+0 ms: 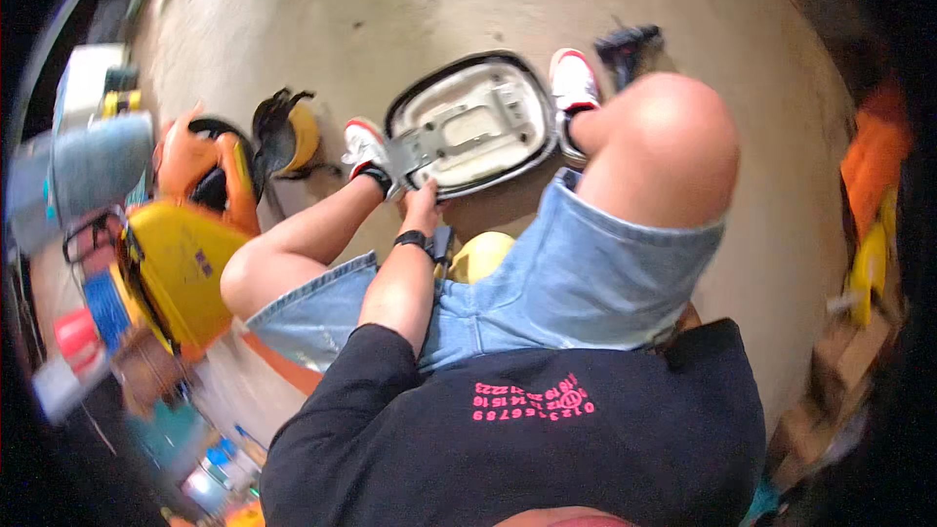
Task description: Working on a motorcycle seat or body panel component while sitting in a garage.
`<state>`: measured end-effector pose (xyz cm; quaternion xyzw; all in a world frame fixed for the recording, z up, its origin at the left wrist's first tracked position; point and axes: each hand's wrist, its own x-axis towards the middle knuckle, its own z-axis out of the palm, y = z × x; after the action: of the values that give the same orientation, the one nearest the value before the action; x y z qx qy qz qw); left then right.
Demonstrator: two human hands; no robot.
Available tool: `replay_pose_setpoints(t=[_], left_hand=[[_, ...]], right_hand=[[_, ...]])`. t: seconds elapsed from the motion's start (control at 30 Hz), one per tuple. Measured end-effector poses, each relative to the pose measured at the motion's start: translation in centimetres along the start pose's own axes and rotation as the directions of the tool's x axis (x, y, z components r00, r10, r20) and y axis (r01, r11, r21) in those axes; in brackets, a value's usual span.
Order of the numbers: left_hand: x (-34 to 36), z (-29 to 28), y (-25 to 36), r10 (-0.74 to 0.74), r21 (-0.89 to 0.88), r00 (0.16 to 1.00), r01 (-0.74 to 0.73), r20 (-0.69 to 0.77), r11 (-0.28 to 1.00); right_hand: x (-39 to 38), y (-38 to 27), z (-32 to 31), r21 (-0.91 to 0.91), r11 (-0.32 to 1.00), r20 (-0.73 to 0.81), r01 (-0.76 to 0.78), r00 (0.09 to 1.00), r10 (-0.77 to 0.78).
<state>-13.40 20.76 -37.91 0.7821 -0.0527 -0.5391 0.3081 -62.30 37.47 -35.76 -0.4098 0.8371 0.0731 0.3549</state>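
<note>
A rounded oblong pan (532, 122) with a black rim and a pale inside lies on the floor between my shoes. It looks like the underside of a seat. A grey metal plate (422, 144) with openings runs across it and out over its left side. My left hand (423, 203) is at the pan's near left edge, fingers closed on the rim; blur hides part of the grip. A dark band is on that wrist. My right hand is out of sight; only a little skin shows beside my right thigh.
A round yellow object (483, 256) sits between my thighs. A dark tool (630, 47) lies past my right shoe (574, 80). To the left are a yellow-and-black item (298, 137), an orange object (185, 161), a large yellow case (185, 263) and a grey-blue bin (102, 166). Boxes (849, 351) line the right.
</note>
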Motion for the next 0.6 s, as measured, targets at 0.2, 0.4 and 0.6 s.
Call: replay_pose_setpoints(t=[0.2,0.4,0.6], left_hand=[[-1.1,0.3,4.0,-0.069,0.065,0.997,0.067,0.030,0.996],[-1.5,0.0,2.9,-0.156,0.081,0.984,0.148,0.090,0.986],[-2.1,0.4,3.5,-0.173,0.013,0.983,0.173,0.059,0.985]], right_hand=[[-0.7,2.9,-0.8,-0.006,0.997,-0.026,-0.079,0.997,0.078],[-1.2,3.6,-1.9,-0.010,0.996,-0.041,-0.092,0.995,0.091],[-1.6,4.6,-3.4,-0.008,0.995,-0.068,-0.098,0.993,0.098]])
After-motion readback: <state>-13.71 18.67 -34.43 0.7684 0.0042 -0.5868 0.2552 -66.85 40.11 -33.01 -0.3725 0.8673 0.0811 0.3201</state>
